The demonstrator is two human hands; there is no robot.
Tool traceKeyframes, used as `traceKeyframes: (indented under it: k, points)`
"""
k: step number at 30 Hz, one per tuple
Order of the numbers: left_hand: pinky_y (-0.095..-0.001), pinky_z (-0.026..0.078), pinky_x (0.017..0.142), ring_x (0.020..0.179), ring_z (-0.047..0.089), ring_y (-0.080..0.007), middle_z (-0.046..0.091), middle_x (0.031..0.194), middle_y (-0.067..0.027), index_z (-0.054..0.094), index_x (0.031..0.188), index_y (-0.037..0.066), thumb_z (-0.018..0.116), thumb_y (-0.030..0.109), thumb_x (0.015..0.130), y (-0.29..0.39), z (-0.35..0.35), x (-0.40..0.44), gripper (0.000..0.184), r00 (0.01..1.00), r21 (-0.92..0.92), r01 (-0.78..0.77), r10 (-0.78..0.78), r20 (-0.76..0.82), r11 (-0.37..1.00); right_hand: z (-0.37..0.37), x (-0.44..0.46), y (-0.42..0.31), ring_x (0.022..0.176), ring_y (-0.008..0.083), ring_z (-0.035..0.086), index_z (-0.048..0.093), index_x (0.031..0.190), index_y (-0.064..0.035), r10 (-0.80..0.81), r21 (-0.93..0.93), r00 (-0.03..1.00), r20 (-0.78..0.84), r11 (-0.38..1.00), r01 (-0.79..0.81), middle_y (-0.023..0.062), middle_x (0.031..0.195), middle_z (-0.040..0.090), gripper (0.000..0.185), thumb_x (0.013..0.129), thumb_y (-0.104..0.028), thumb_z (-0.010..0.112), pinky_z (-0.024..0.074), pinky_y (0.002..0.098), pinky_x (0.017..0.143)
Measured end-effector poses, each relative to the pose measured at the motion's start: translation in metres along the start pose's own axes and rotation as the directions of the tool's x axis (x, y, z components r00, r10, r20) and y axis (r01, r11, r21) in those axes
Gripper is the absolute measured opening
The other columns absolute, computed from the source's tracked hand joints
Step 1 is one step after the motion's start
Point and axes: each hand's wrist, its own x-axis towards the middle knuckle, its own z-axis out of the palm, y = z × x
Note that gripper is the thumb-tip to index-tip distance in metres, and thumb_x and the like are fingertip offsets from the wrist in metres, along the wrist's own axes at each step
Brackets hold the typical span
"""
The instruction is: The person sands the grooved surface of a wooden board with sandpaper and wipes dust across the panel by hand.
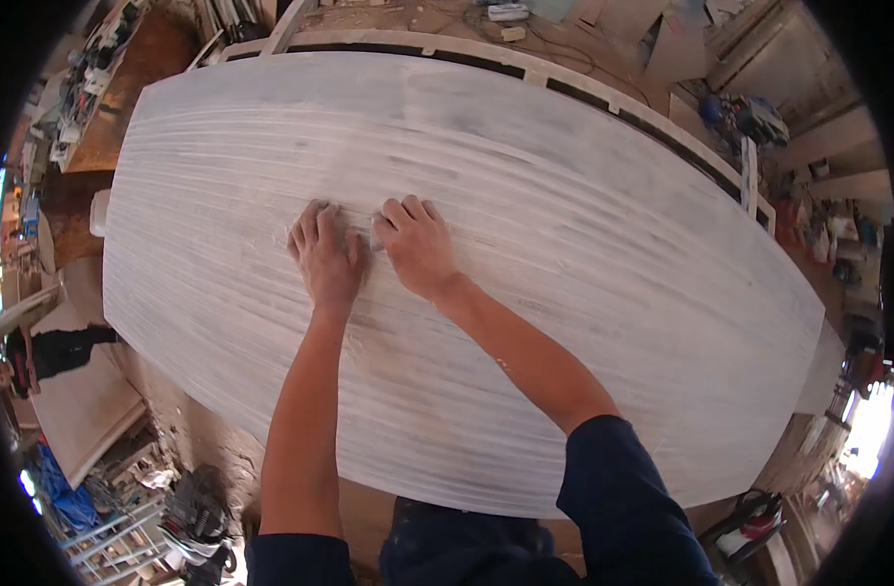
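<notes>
A large pale panel [583, 391] with fine parallel grooves and whitish dust spreads in front of me. Left of its middle, my left hand [327, 256] presses down with bent fingers, closed over something I cannot make out. Close beside it on the right, my right hand [415, 242] rests on the same surface, its fingers curled. A small greyish edge shows by its thumb, too small to name. A narrow gap separates the two hands. Dust covers the fingertips of both.
Beyond the panel's far edge runs a pale frame [613, 96]. A brown workbench [124, 93] with tools stands at the upper left. Boards [85, 391] lie at the lower left, near a metal rack [124, 537]. A blue machine [745, 117] sits at the upper right.
</notes>
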Motion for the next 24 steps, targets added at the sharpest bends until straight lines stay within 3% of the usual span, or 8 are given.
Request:
traceKeyframes:
  k: [2, 5, 7, 12, 16, 18, 22, 24]
  points:
    - [-0.0527, 0.027, 0.111, 0.127, 0.043, -0.0346, 0.048, 0.135, -0.0139, 0.053, 0.124, 0.007, 0.061, 0.018, 0.088, 0.0, -0.001, -0.004, 0.039, 1.0, 0.041, -0.001, 0.001, 0.0, 0.999, -0.018, -0.02, 0.008, 0.107, 0.0289, 0.056, 0.067, 0.092, -0.0066, 0.026, 0.03, 0.995, 0.098, 0.999, -0.029, 0.0062, 0.111, 0.061, 0.014, 0.078, -0.006, 0.064, 0.0487, 0.0416, 0.093]
    - [-0.0515, 0.027, 0.112, 0.127, 0.043, -0.0332, 0.048, 0.136, -0.0143, 0.053, 0.124, 0.006, 0.059, 0.018, 0.09, 0.001, -0.002, -0.004, 0.036, 1.0, 0.036, 0.003, -0.004, 0.024, 0.999, -0.074, -0.111, 0.063, 0.1, 0.0282, 0.061, 0.07, 0.101, -0.0091, 0.107, -0.193, 0.985, 0.133, 0.978, -0.081, 0.0065, 0.106, 0.066, 0.02, 0.082, -0.007, 0.065, 0.0507, 0.0398, 0.086]
    - [-0.051, 0.027, 0.112, 0.127, 0.043, -0.033, 0.048, 0.136, -0.0143, 0.054, 0.124, 0.006, 0.059, 0.018, 0.09, 0.001, -0.001, -0.004, 0.036, 1.0, 0.035, 0.007, -0.008, 0.025, 0.999, -0.129, -0.166, 0.096, 0.08, 0.0236, 0.057, 0.072, 0.102, -0.0089, 0.121, -0.17, 0.991, 0.06, 0.979, -0.109, 0.0054, 0.084, 0.061, 0.021, 0.081, -0.008, 0.068, 0.0471, 0.0381, 0.073]
    - [-0.0507, 0.026, 0.112, 0.128, 0.042, -0.0328, 0.047, 0.136, -0.0139, 0.054, 0.123, 0.005, 0.058, 0.019, 0.091, -0.002, 0.002, -0.004, 0.036, 1.0, 0.033, -0.006, 0.006, 0.008, 0.999, -0.16, -0.185, 0.103, 0.076, 0.0234, 0.054, 0.072, 0.094, -0.0064, 0.086, -0.242, 0.996, 0.007, 0.967, -0.082, 0.0068, 0.079, 0.058, 0.014, 0.081, -0.008, 0.068, 0.0441, 0.0399, 0.067]
    - [-0.0508, 0.027, 0.112, 0.128, 0.043, -0.0332, 0.047, 0.136, -0.0135, 0.054, 0.122, 0.005, 0.059, 0.018, 0.09, -0.001, -0.001, -0.004, 0.035, 1.0, 0.045, -0.009, 0.008, 0.01, 0.999, -0.057, -0.081, 0.045, 0.103, 0.0308, 0.058, 0.068, 0.092, -0.005, 0.022, -0.036, 1.0, 0.002, 0.999, -0.022, 0.0114, 0.107, 0.064, 0.015, 0.077, -0.008, 0.068, 0.0486, 0.0429, 0.09]
    - [-0.0507, 0.027, 0.112, 0.128, 0.043, -0.0333, 0.047, 0.136, -0.0136, 0.054, 0.122, 0.005, 0.059, 0.018, 0.09, 0.0, -0.002, -0.005, 0.034, 1.0, 0.062, -0.009, 0.008, 0.018, 0.998, -0.007, -0.021, 0.013, 0.107, 0.0305, 0.057, 0.067, 0.089, -0.0056, -0.016, 0.006, 1.0, -0.001, 1.0, 0.016, 0.01, 0.109, 0.061, 0.013, 0.077, -0.007, 0.066, 0.0483, 0.0419, 0.091]
    - [-0.0506, 0.027, 0.111, 0.128, 0.042, -0.0334, 0.047, 0.137, -0.0134, 0.053, 0.121, 0.005, 0.058, 0.017, 0.091, 0.0, -0.001, -0.003, 0.033, 1.0, 0.036, -0.006, 0.005, 0.013, 0.999, 0.0, -0.001, 0.001, 0.112, 0.0296, 0.055, 0.067, 0.089, -0.0061, -0.038, -0.031, 0.996, 0.083, 0.999, 0.041, 0.008, 0.113, 0.059, 0.01, 0.079, -0.008, 0.064, 0.0484, 0.0418, 0.095]
    - [-0.0509, 0.027, 0.111, 0.129, 0.042, -0.0335, 0.047, 0.137, -0.0137, 0.053, 0.121, 0.004, 0.057, 0.017, 0.091, -0.001, 0.0, -0.007, 0.032, 0.999, 0.022, -0.015, 0.014, 0.034, 1.0, -0.028, -0.048, 0.027, 0.11, 0.0293, 0.057, 0.069, 0.095, -0.0064, 0.079, -0.11, 0.988, 0.136, 0.992, -0.064, 0.0095, 0.111, 0.061, 0.013, 0.084, -0.01, 0.064, 0.0474, 0.0436, 0.098]
